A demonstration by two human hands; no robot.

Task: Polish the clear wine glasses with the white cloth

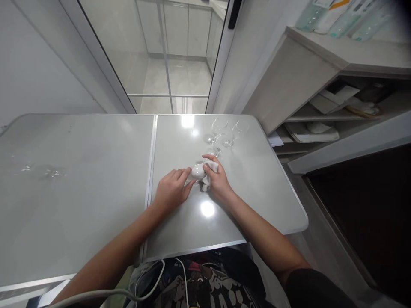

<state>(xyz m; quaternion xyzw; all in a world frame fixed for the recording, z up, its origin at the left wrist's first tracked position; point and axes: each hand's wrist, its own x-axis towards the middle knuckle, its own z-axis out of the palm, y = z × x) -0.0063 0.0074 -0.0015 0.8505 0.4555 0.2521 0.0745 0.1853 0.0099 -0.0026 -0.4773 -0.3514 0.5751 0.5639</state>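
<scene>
Over the right half of the pale table, both hands meet around a clear, glossy glass [198, 171]. My left hand [174, 188] grips its left side between thumb and fingers. A white cloth [207, 182] is bunched in my right hand [218, 177], which presses it against the glass from the right; the index finger is stretched out above. Much of the glass is hidden by fingers and cloth. Just beyond my right hand stand several clear glasses [227, 141].
More clear glassware [52, 172] is at the table's left. A metal seam [150, 162] divides the tabletop [96, 205]. A shelf unit [308, 72] with bottles on top stands at the right; a glass door is behind the table. A white cable crosses my lap.
</scene>
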